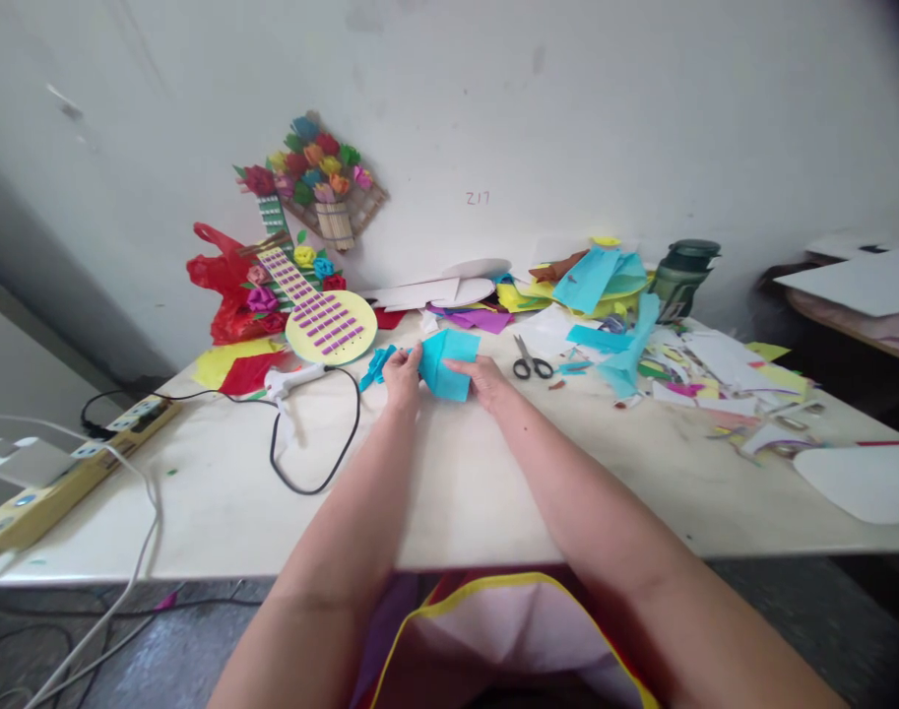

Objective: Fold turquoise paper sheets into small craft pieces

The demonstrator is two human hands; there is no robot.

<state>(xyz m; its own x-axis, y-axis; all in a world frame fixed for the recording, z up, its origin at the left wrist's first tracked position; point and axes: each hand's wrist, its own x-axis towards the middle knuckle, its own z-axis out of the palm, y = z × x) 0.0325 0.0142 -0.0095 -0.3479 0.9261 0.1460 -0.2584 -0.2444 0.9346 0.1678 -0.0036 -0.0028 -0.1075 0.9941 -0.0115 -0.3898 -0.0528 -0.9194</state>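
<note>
Between my two hands, just above the table (464, 473), is a piece of blue crepe paper (449, 359) with fold creases across it. My left hand (403, 374) pinches its left edge, and my right hand (485, 379) grips its lower right side with the thumb on top. Small rolled or cut blue paper pieces (375, 366) lie beside my left hand. To the right of my right hand rests a pair of black-handled scissors (530, 362). A white glue gun (293, 379) with a black cord lies to the left.
A yellow paper guitar (331, 325) and paper flowers (320, 162) lean by the wall. Paper sheets (601, 281), a dark green bottle (685, 281) and scraps (715, 364) lie at back right. A power strip (72, 473) and loose cables occupy the left edge.
</note>
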